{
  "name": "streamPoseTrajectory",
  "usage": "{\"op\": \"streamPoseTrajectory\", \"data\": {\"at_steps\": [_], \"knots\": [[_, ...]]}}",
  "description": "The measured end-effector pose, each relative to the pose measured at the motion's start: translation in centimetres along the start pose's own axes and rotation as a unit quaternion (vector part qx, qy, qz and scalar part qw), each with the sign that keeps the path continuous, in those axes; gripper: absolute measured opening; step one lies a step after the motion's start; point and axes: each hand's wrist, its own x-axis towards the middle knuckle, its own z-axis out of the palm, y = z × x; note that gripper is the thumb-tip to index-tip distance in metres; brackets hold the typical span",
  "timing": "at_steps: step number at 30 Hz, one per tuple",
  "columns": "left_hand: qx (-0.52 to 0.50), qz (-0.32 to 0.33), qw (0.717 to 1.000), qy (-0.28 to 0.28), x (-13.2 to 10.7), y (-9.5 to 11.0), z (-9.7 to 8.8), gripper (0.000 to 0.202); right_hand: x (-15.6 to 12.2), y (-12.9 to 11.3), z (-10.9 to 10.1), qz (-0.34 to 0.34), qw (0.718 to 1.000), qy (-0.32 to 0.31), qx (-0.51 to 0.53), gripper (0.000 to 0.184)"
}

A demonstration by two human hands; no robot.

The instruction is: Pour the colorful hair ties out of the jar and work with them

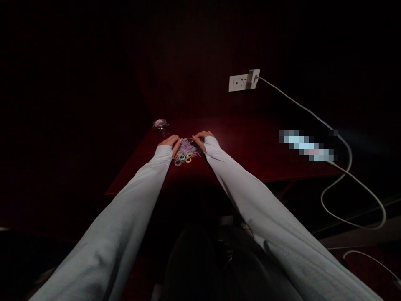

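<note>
Small pastel elastic bands lie in a loose pile (189, 146) on the dark red table, mostly lilac and pink. Several thicker rings, like small hair ties, rest at its near side, among them a yellow one (188, 158) and a teal one (182, 157). My left hand (171, 141) is at the pile's left edge, its fingers pinched together. On the right edge my right hand (202, 137) is also closed, thumb and fingertips pointing inward. Something thin and greenish shows between the two sets of fingertips, too small to name. What either hand pinches cannot be made out.
A clear jar (161, 126) with something pink at its top stands behind my left hand. On the wall, a white socket (238, 82) holds a charger; its cable (308, 109) loops down on the right past a blurred-out device (308, 145) on the table (247, 161).
</note>
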Motion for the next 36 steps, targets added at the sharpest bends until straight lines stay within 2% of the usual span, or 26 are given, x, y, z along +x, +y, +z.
{"op": "streamPoseTrajectory", "data": {"at_steps": [5,9,15,19,24,30,36], "knots": [[0.003,0.001,1.000,-0.005,0.0,-0.1,0.1,0.047,-0.6,0.6,-1.6,0.113,0.986,0.092,-0.083,0.034],[0.005,0.007,1.000,-0.002,-0.1,-0.3,0.2,0.045,-0.8,1.0,-2.4,0.143,0.976,0.111,-0.122,0.035],[0.016,0.002,1.000,0.001,-0.3,-0.5,0.3,0.042,-0.8,1.0,-2.9,0.200,0.959,0.098,-0.174,0.034],[0.018,-0.002,1.000,-0.016,-0.2,-0.5,0.2,0.040,-0.7,1.0,-3.0,0.222,0.953,0.090,-0.184,0.031],[0.018,0.001,1.000,-0.008,-0.1,-0.5,0.2,0.039,-0.8,0.9,-2.9,0.232,0.951,0.074,-0.192,0.030],[0.010,0.007,0.999,-0.036,-0.1,-0.3,-0.2,0.037,-0.9,0.5,-3.3,0.251,0.946,0.048,-0.197,0.031],[0.006,0.004,0.999,-0.031,-0.1,-0.2,-0.2,0.037,-1.1,0.1,-3.6,0.252,0.948,0.036,-0.191,0.030]]}}
